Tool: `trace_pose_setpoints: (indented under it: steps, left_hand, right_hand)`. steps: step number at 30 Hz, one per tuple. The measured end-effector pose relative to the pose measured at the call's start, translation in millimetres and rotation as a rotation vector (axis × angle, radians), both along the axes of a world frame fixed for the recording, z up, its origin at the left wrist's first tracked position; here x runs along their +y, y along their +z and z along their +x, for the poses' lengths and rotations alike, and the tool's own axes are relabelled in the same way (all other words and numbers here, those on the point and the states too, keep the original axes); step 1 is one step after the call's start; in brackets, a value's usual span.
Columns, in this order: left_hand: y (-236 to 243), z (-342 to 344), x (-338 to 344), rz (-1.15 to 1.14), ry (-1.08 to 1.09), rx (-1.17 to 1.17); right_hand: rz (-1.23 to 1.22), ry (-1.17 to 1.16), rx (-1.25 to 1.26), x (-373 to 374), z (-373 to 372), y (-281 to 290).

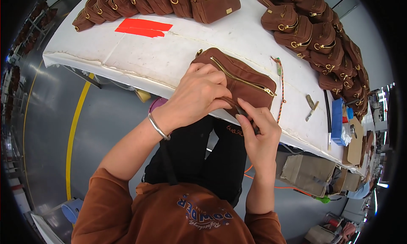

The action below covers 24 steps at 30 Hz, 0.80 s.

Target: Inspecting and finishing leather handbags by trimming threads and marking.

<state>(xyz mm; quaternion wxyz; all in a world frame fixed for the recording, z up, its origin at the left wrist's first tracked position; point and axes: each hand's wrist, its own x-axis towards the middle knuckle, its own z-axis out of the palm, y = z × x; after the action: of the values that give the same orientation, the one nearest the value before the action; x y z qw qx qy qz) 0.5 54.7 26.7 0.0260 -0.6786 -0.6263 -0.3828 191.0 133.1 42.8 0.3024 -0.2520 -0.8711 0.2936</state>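
Seems to be at detail work on a thin leather strip by the near edge of the brown leather zip bag, centre of the frame on the white surface, pinching that strip in the left fingers and a small dark item, mostly hidden, in the right fingers. Probably calls next for keeping the strip steady. Shows the bag's zip side, with long axis slanting from upper left to lower right, zip pull at the lower-right end.
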Motion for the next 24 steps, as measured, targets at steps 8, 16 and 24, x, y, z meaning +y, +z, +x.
trace_pose_setpoints:
  steps: [8, 16, 24]
  left_hand:
    - [-3, 0, -1, 0.028, -0.001, -0.011]
    - [-5, 0, -2, 0.036, -0.002, -0.049]
    - [-3, 5, -8, 0.041, 0.036, -0.056]
  right_hand:
    - [-0.011, -0.008, 0.000, 0, 0, -5]
    - [0.190, -0.085, 0.016, -9, -1, -23]
    - [0.263, -0.027, 0.002, -5, 1, -20]
